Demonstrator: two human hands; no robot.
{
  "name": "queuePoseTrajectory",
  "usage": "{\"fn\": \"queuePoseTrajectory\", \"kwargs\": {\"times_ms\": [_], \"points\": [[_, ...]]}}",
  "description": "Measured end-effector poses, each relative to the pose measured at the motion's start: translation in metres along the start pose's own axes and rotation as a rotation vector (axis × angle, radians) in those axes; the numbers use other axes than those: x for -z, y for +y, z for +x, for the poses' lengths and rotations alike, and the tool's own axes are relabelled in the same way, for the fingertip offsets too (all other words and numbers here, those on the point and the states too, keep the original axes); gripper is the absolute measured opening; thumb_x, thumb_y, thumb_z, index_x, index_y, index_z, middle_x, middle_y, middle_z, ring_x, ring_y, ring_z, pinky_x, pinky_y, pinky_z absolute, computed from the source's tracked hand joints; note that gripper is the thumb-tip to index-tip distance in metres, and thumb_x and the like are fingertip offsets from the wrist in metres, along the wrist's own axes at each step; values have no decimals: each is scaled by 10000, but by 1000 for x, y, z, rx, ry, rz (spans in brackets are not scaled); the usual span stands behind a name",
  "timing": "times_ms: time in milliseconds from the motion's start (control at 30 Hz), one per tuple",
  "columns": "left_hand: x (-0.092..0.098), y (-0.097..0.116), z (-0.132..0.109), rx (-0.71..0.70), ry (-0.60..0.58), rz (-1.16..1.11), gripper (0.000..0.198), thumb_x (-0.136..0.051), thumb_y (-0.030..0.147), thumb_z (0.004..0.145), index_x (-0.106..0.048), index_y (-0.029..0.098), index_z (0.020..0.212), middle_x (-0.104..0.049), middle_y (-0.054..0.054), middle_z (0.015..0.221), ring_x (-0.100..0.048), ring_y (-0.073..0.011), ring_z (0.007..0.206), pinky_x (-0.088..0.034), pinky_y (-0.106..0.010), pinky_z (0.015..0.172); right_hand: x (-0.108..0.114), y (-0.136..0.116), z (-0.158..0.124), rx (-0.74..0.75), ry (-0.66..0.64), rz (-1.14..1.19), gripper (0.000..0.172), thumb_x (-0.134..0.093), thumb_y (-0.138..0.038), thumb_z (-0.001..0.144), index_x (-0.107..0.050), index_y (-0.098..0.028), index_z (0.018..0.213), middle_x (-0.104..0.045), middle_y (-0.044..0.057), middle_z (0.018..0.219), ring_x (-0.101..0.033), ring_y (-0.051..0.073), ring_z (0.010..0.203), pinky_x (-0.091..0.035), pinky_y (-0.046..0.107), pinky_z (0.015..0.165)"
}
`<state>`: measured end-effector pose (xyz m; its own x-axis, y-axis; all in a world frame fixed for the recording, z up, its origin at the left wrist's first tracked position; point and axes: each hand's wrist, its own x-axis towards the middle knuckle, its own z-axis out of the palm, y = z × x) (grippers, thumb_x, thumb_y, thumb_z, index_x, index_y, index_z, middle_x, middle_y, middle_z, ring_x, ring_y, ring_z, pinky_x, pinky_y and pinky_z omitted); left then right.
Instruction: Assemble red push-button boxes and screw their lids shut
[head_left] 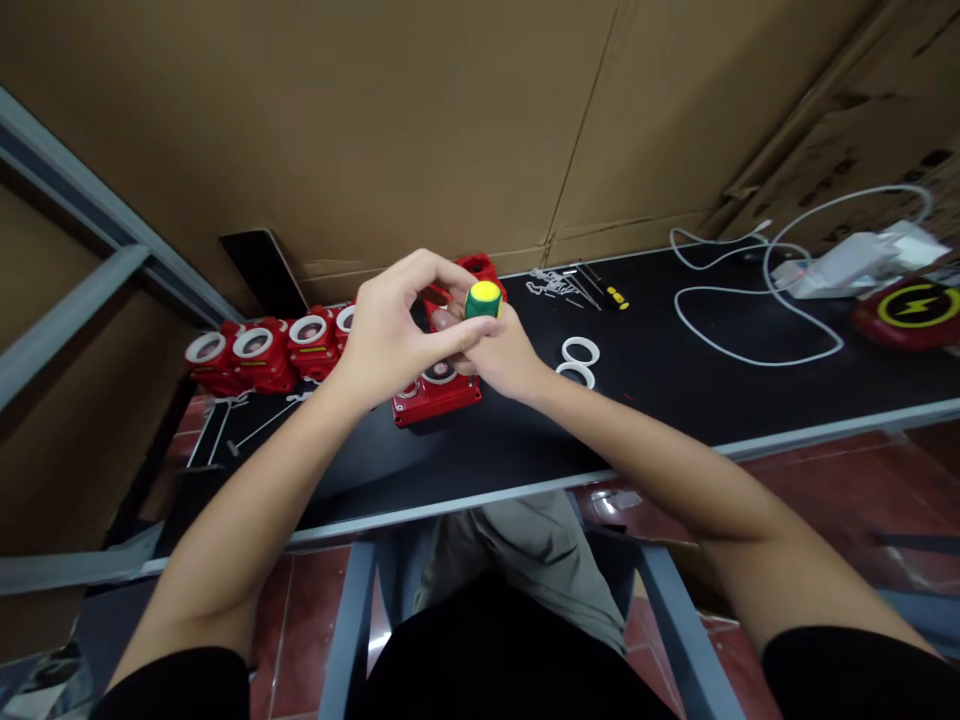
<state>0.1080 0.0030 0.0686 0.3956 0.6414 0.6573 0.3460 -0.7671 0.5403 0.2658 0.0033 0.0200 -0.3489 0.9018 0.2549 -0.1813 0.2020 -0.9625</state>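
A screwdriver with a green handle and yellow cap (484, 297) stands with its butt end toward me; its shaft is hidden. My left hand (401, 320) curls around the handle from the left, thumb in front and fingertips out of sight behind. From the right, my right hand (499, 355) is closed around the screwdriver just below the cap. Beneath both hands lies a red housing (435, 408) with a round window, largely covered by my fingers. Another red part (478, 266) shows behind the hands.
Several red housings with white rings (255, 352) stand in a row at left. Two white rings (580, 351) lie right of my hands. Farther back are small white parts (551, 283) and yellow-handled screwdrivers (616, 297). A white cable (750, 350) loops at right near a red case (907, 312).
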Motion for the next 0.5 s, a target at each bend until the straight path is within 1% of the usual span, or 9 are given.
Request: {"fn": "queuePoseTrajectory", "kwargs": {"times_ms": [67, 133, 167, 200, 233, 267, 333, 400, 500], "points": [[5, 0, -4, 6, 4, 30, 263, -886, 392, 921, -808, 201, 1085, -831, -47, 1051, -758, -207, 954, -624, -359, 936, 22, -15, -2, 49, -166, -135, 618, -933, -654, 791, -500, -219, 865, -592, -25, 784, -571, 112, 739, -549, 278, 714], [9, -3, -8, 8, 35, 27, 251, -871, 365, 921, -826, 196, 1101, -841, -51, 1043, -757, -211, 964, -609, -361, 954, 48, -37, -3, 28, -426, -270, 602, -920, -571, 841, -599, -193, 1182, -706, 60, 1137, -681, 176, 1042, -629, 338, 944], [9, -5, -10, 13, 50, 2, 255, -870, 360, 919, -830, 191, 1106, -846, -58, 1056, -762, -218, 986, -602, -365, 968, 59, -50, -4, -10, -521, -353, 667, -869, -566, 902, -564, -201, 1370, -693, 98, 1289, -687, 206, 1178, -635, 374, 1027], [8, -8, -12, 27, 64, -35, 252, -864, 352, 921, -829, 187, 1108, -851, -68, 1084, -767, -226, 1017, -596, -368, 983, 68, -63, -3, -3, -537, -450, 742, -821, -578, 950, -499, -216, 1511, -648, 128, 1414, -671, 224, 1264, -630, 393, 1068], [6, -11, -14, 46, 66, -83, 251, -857, 350, 926, -825, 183, 1112, -853, -78, 1114, -772, -232, 1042, -594, -369, 990, 74, -76, -2, 41, -488, -568, 776, -770, -598, 998, -443, -233, 1599, -599, 148, 1491, -657, 235, 1300, -626, 400, 1073], [2, -14, -16, 68, 60, -138, 255, -846, 355, 937, -817, 182, 1122, -849, -85, 1146, -775, -235, 1059, -595, -367, 992, 77, -88, -1, 126, -435, -696, 771, -739, -607, 1025, -441, -232, 1629, -572, 159, 1509, -650, 241, 1279, -622, 408, 1066], [-7, -20, -19, 104, 39, -262, 291, -830, 398, 957, -790, 182, 1149, -835, -85, 1161, -778, -234, 1055, -604, -358, 974, 73, -108, 1, 308, -442, -945, 652, -671, -604, 1077, -536, -226, 1591, -562, 156, 1476, -641, 237, 1200, -608, 417, 1053], [-13, -25, -21, 128, 15, -363, 357, -833, 483, 960, -758, 187, 1145, -819, -71, 1118, -772, -230, 1028, -614, -344, 938, 63, -122, 4, 429, -560, -1157, 498, -581, -548, 1136, -628, -227, 1514, -576, 142, 1425, -632, 203, 1071, -592, 393, 986], [-10, -32, -21, 145, -48, -382, 409, -805, 582, 976, -719, 197, 1082, -799, -58, 1070, -759, -229, 1008, -613, -334, 910, 52, -135, 10, 457, -719, -1382, 388, -487, -450, 1178, -698, -208, 1397, -581, 128, 1387, -575, 133, 862, -525, 328, 828]]}}
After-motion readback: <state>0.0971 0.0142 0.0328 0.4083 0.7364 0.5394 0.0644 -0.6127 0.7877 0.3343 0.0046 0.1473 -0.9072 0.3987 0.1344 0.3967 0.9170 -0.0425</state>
